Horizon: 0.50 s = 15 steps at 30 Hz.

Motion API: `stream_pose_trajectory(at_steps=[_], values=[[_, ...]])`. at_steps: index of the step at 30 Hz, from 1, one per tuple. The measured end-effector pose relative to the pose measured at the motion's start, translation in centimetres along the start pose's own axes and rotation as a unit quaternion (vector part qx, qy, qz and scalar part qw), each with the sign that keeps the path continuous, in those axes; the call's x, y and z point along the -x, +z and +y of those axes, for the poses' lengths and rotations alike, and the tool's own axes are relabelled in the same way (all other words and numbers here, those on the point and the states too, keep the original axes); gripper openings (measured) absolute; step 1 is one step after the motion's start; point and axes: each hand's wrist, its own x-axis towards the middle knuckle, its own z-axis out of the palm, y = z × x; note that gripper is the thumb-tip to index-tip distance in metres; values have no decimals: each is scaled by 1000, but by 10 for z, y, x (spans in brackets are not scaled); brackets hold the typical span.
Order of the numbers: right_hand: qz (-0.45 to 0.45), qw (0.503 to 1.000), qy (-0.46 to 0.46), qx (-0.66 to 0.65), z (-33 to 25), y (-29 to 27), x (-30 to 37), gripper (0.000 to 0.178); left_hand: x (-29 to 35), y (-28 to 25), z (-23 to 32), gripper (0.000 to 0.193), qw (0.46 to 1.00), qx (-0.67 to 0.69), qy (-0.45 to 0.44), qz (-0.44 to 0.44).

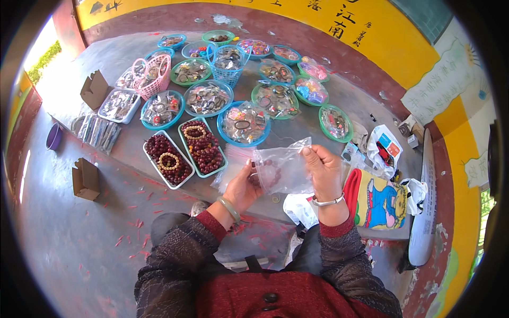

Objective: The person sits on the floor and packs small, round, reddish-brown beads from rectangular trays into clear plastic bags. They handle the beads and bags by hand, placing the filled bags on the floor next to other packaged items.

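Observation:
My left hand (pixel 242 188) is closed round a dark red bead bracelet (pixel 269 174). The beads show through a clear plastic bag (pixel 292 170); whether the whole loop lies inside it I cannot tell. The bag's upper right edge is pinched between thumb and fingers of my right hand (pixel 324 170). More flat clear bags (pixel 233 165) lie on the ledge behind my left hand. Just beyond, a white tray (pixel 180 183) and a pale green tray (pixel 224 165) hold dark red bead bracelets, with light tan ones on top.
Several round baskets, among them a blue basket (pixel 220 124), hold bagged trinkets farther back. A pink handled basket (pixel 168 79) stands at left. Cardboard boxes (pixel 86 180) and a purple bowl (pixel 54 137) are leftward. A colourful folded cloth (pixel 377 199) lies right of my right hand.

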Motion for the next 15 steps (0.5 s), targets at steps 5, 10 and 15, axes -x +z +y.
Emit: stream_pose_trajectory(at_steps=[5,10,15], values=[[89,993,3,-73,9,-6,-9,18,-11,-30,4,28,998,-17,45,31],[144,981,0,-133,22,-21,-21,17,-23,-47,24,16,971,-106,112,182],[130,984,28,-115,29,-18,-22,17,-56,-92,74,15,910,-191,207,303]])
